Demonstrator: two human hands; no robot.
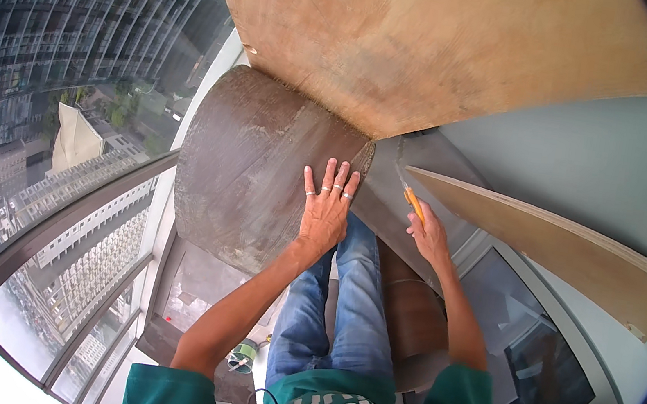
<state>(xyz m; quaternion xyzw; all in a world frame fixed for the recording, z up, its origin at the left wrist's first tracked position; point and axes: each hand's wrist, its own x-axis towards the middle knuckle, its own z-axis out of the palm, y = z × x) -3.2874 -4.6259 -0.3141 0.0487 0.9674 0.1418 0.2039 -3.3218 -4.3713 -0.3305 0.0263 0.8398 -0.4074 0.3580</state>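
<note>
My left hand (325,217) lies flat with fingers spread on a brown, scuffed sheet (254,167) that bulges in a curve. Rings show on its fingers. In my right hand (428,232) is an orange cutter knife (414,204), its tip pointing away from me over a grey-brown surface (392,183). That tip is too small to make out clearly. Just beyond both hands, the corner of a large plywood board (445,45) meets the brown sheet's edge.
A narrower plywood piece (550,234) leans at the right, near a framed glass pane (528,338). Tall windows with a railing (64,223) line the left side. Below my legs are a brown rolled sheet (410,322) and a green round item (242,355).
</note>
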